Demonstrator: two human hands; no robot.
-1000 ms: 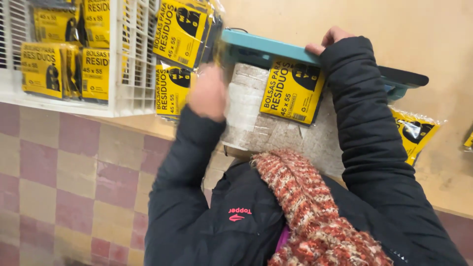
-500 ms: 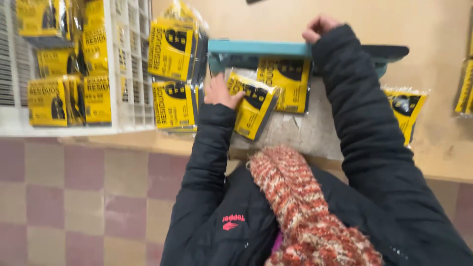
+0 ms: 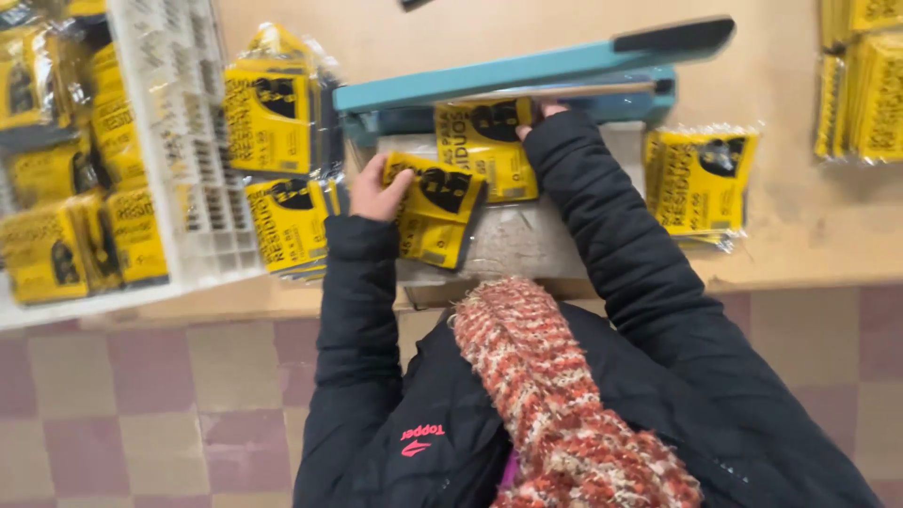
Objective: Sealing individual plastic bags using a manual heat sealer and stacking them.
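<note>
Nearest the camera: a red-and-white knitted scarf [image 3: 555,395] hanging over a black padded jacket [image 3: 395,414], w/ a pink-and-cream checked floor [image 3: 141,404] below the table edge.

The left hand [image 3: 374,191] grips a yellow packet [image 3: 435,209] by its left edge – thumb on top, other fingers curled under, so it's a pinch hold. The packet sits tilted on a clear plastic sheet [image 3: 517,240] lying on the wooden table [image 3: 809,235], just in front of the sealer.

The right hand [image 3: 536,115] is mostly hidden by its sleeve; only fingertips show, touching a second yellow packet [image 3: 484,141] whose top edge lies under the sealer's bar. Can't tell if those fingers are spread or pinching.

Past both hands: a teal heat sealer [image 3: 508,80] w/ a long arm and black handle, arm lowered close over the second packet.

To the left – a stack of packets [image 3: 268,122] beside a white plastic crate [image 3: 188,150] filled w/ more yellow packets. To the right, one sealed packet [image 3: 701,179] lies flat on the table, and another pile [image 3: 861,80] sits at the far right edge.
</note>
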